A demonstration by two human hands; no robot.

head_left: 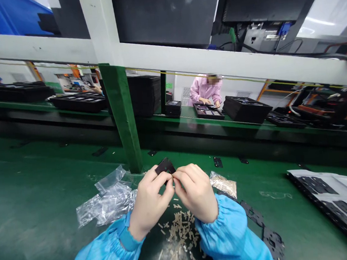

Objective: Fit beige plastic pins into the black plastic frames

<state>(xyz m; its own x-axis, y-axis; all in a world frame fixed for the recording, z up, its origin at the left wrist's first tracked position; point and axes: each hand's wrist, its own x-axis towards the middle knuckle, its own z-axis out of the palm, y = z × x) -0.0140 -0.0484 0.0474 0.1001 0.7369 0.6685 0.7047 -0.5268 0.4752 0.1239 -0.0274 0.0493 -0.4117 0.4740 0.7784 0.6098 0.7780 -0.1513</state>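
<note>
Your left hand (149, 204) pinches a small black part (165, 165) between thumb and first finger, shut tight on it. The part sticks up just above your fingers. Your right hand (196, 192) is curled in, and its fingertips are squeezed together right at the bottom edge of the part, touching your left thumb. I cannot tell if they hold anything tiny.

Right under your hands, between your two blue sleeves (232, 233), lies a pile of little pale bits (181, 229) on a dark tray. There are too many to count.

Just to the right of your grip is one small clear bag (224, 184) full of the same pale bits. To the left of your grip are crumpled clear bags (107, 199), lying in a heap on the green table (31, 197).

Below and to the right of your grip lie two flat black plates (252, 214), one after the other. Farther right sits a long tray (332, 197) with black parts in rows under a shiny sheet.

Far past your grip, behind a green post (123, 118), a person in pink (204, 89) works at another tray.
</note>
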